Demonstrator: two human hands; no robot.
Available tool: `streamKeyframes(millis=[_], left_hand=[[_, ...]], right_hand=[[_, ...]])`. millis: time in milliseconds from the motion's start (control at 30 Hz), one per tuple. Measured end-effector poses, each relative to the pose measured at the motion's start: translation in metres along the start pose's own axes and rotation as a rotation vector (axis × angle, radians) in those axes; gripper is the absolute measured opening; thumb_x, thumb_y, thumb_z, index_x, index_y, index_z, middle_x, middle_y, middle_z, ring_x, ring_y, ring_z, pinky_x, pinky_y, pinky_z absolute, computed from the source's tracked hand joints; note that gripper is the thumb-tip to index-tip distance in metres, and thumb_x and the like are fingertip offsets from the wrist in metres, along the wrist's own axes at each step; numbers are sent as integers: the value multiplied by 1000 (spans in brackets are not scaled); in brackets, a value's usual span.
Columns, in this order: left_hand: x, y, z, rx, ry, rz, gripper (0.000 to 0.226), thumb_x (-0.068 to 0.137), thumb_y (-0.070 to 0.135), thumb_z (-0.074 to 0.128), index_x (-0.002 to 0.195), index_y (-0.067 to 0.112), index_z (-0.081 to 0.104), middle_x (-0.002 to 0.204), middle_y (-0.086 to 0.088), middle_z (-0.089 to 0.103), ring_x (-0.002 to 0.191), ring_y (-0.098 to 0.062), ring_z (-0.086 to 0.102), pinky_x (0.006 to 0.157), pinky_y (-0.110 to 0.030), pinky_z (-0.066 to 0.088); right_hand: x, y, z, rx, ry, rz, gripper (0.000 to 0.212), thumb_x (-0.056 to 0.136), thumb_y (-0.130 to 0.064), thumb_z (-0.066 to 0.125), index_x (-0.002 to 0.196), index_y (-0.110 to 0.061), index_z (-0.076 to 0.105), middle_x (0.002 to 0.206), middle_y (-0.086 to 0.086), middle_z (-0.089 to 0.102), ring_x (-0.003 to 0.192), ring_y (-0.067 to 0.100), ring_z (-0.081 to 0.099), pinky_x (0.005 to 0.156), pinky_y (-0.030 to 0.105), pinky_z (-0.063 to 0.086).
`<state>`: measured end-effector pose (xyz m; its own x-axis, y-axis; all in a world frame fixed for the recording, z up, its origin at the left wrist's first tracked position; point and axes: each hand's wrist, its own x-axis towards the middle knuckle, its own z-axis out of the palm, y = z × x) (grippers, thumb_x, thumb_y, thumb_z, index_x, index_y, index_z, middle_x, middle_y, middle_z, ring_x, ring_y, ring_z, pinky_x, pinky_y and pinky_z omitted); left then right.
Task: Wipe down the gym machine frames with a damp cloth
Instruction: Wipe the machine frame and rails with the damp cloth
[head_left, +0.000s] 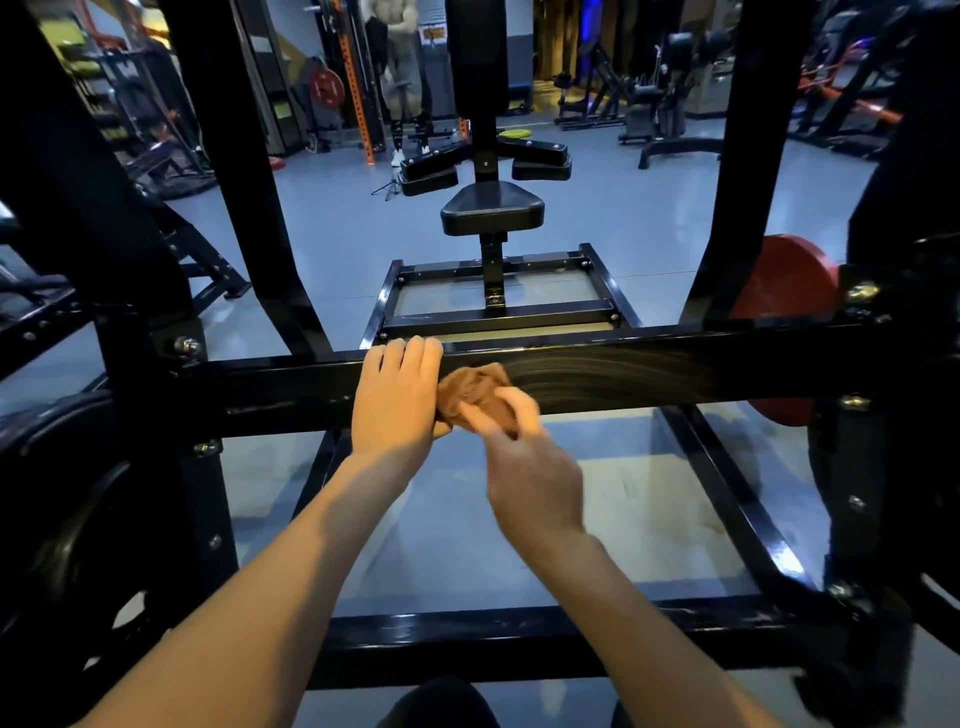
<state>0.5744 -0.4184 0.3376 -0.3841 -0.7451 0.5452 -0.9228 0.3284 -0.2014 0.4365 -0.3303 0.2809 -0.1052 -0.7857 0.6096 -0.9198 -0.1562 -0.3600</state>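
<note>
Cloth: brown rag (475, 389) bunched on the black crossbar (623, 374), dead centre.
Right hand: right hand (524, 457) pinches the rag, blurry.
Left hand: left hand (397, 400) lies flat on the bar, fingers hooked over its far edge, touching the rag at 3 o'clock.
Risk: rag probably snags the bolt (187, 345) at 9 o'clock, or knuckles bump together.
Room: bar runs open toward 3 o'clock until the red plate (784, 291); uprights box both ends.

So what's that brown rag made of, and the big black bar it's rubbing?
The brown cloth looks like soft woven fabric: it bunches into folds where the right hand holds it. The black crossbar looks like painted or coated metal, probably steel: straight, glossy, bolted at its ends, with shiny streaks beside the cloth. The left hand rests on it.
</note>
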Motion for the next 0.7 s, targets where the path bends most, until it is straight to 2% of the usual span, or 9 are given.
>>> streamKeyframes(millis=[100,167,200,267,400,467,533,600,700], left_hand=[[0,1,-1,-5,-78,-7,91,67,58,88,135,16,45,129,-2,55,121,-25,50,109,-38,36],[1,2,-1,-3,-74,-12,92,68,59,87,136,16,44,130,-2,54,123,-24,50,110,-37,35],[1,2,-1,-6,-75,-12,92,68,59,87,136,16,43,129,-2,54,122,-24,50,110,-37,35],[1,2,-1,-4,-78,-10,93,68,59,87,137,15,42,130,-2,54,122,-25,50,110,-37,34],[0,2,0,15,-61,-14,95,64,59,89,135,13,44,126,-3,55,119,-25,51,108,-38,36],[0,2,1,13,-45,-14,95,62,58,90,133,13,46,125,-4,57,118,-26,53,107,-39,38],[-1,3,0,6,-37,-16,93,63,57,90,133,13,47,125,-4,57,118,-26,53,108,-39,38],[-1,3,-2,23,-58,-16,94,64,58,89,134,13,44,127,-3,55,120,-26,51,108,-38,37],[1,5,-3,58,-109,-14,96,70,63,84,139,14,38,133,-3,50,125,-25,47,112,-38,33]], right_hand=[[0,40,-23,183,225,276,54,100,-3,58,145,-32,55,155,1,36,87,9,57,72,28,59],[4,54,-35,362,433,487,42,105,-5,51,143,-23,59,151,8,39,104,-5,44,92,6,41],[6,54,-36,411,494,577,39,108,-9,47,143,-19,60,149,11,40,106,-10,39,92,-4,30],[11,43,-27,426,480,686,38,110,-14,44,145,-19,57,149,9,38,106,-12,38,87,-8,28],[5,7,-5,142,157,392,38,103,-19,56,141,-20,55,148,8,46,84,8,58,66,15,52],[-3,-3,4,41,25,124,47,90,-16,77,134,-23,62,129,13,59,70,17,61,55,29,56],[-3,3,-4,-3,-34,21,49,84,-16,84,129,-27,67,120,11,66,64,19,61,52,31,56],[0,24,-21,-5,-32,22,45,96,-14,68,135,-34,63,138,2,59,72,17,62,58,30,55],[-5,82,-46,76,216,259,47,101,-11,58,142,-36,59,154,-7,40,98,26,64,73,31,45]])
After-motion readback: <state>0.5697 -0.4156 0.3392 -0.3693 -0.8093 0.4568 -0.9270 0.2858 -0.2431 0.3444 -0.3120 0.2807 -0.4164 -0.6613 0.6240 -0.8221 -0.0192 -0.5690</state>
